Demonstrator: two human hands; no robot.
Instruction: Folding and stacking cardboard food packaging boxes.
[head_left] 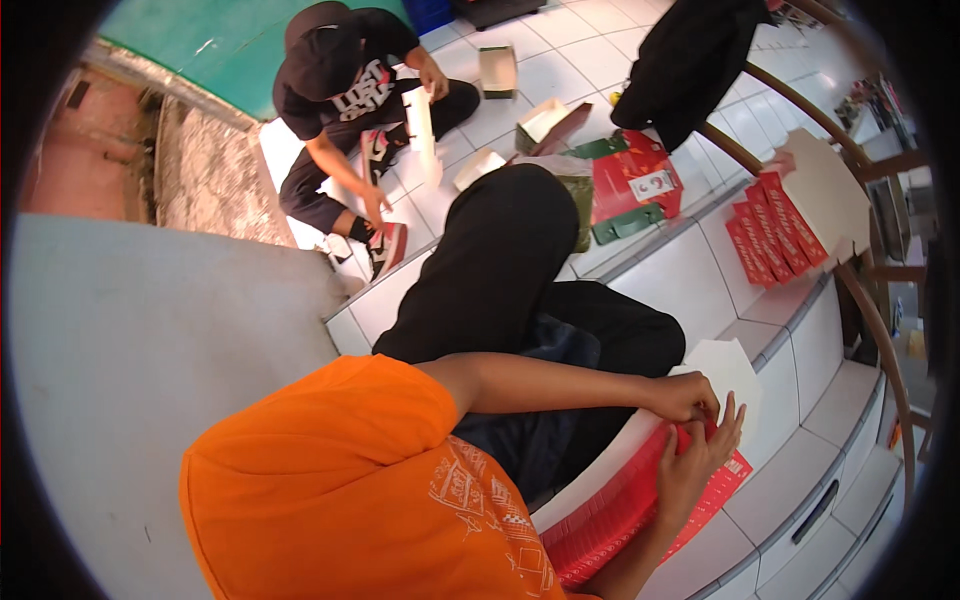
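Note:
A long row of nested red-and-white cardboard cartons lies along my right side, beside my legs. A pale white flap sticks out past its far end. My left hand reaches across to that end, its fingers curled in and closed on the edge of a red carton. Just nearer, my right hand rests over the red cartons with its fingers stretched out and apart. The two hands almost touch. What lies right under the fingertips is partly hidden.
Across from me a person sits on the tiles holding a white cardboard piece. Opened red-and-green cartons lie on the floor. On the step at right stands a stack of red boxes by a curved wooden frame. A grey wall borders my left.

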